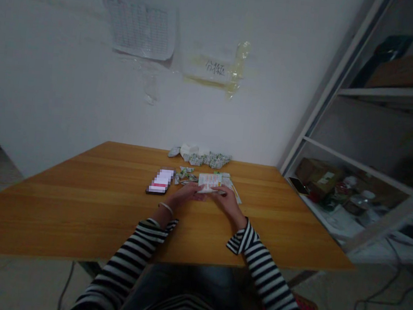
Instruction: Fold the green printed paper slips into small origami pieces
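Holding a printed paper packet [209, 182] between left hand [184, 195] and right hand [228, 203] — fingers closed on its near edge, pinning it to the wooden tabletop [78, 211].

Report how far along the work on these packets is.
Apparently done: the heap of green-and-white packets by the wall. In hand: a printed white packet, held between the left hand and right hand. Seemingly left: the smaller loose pile just beside it.
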`<state>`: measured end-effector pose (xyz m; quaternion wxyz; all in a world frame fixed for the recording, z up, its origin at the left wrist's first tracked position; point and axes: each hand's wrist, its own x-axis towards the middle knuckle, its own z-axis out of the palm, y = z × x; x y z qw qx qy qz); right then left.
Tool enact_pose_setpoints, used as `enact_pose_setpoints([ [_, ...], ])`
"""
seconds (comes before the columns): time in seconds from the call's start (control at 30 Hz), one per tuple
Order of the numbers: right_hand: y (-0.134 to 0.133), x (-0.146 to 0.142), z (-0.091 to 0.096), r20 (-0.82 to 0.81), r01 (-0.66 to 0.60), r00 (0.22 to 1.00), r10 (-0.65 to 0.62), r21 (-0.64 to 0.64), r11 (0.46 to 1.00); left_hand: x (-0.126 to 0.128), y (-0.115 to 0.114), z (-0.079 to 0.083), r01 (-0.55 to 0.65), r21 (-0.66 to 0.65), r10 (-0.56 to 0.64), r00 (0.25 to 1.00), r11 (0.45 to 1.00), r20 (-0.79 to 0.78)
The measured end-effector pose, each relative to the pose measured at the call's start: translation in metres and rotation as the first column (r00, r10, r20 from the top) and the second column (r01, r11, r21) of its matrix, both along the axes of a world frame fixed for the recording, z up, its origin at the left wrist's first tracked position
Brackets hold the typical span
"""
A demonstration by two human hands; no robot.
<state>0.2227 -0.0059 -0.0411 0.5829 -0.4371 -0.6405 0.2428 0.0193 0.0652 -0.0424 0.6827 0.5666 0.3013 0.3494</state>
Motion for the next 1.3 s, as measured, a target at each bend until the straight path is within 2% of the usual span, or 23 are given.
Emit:
enact_pose_setpoints([
  [0.1,0.006,-0.001,-0.003,-0.131,0.066,0.989,-0.073,-0.054,0.996,0.003,-0.002,0.002,0.038,-0.03,-0.037,0.999,0.999,0.025],
  [0.23,0.014,-0.01,-0.009,-0.302,0.176,0.931,-0.206,-0.126,0.976,0.011,-0.007,0.008,-0.006,0.005,0.005,0.99,1.0,0.14],
  [0.4,0.018,-0.029,-0.011,-0.413,0.235,0.869,-0.274,-0.142,0.962,0.018,-0.018,0.011,-0.064,0.092,0.042,0.973,0.994,0.228],
  [0.53,0.014,-0.031,-0.007,-0.419,0.251,0.865,-0.278,-0.119,0.961,0.018,-0.028,0.015,-0.087,0.128,0.06,0.977,0.988,0.203],
  [0.67,0.009,-0.029,-0.003,-0.384,0.227,0.888,-0.252,-0.111,0.968,0.018,-0.034,0.016,-0.113,0.109,0.094,0.982,0.988,0.165],
  [1.0,0.001,-0.041,-0.001,-0.379,0.187,0.899,-0.218,-0.117,0.975,0.015,-0.031,0.013,-0.253,0.071,0.243,0.962,0.965,0.124],
  [1.3,-0.004,-0.045,-0.001,-0.407,0.14,0.897,-0.175,-0.113,0.984,0.016,-0.032,0.014,-0.314,0.102,0.301,0.946,0.944,0.118],
])
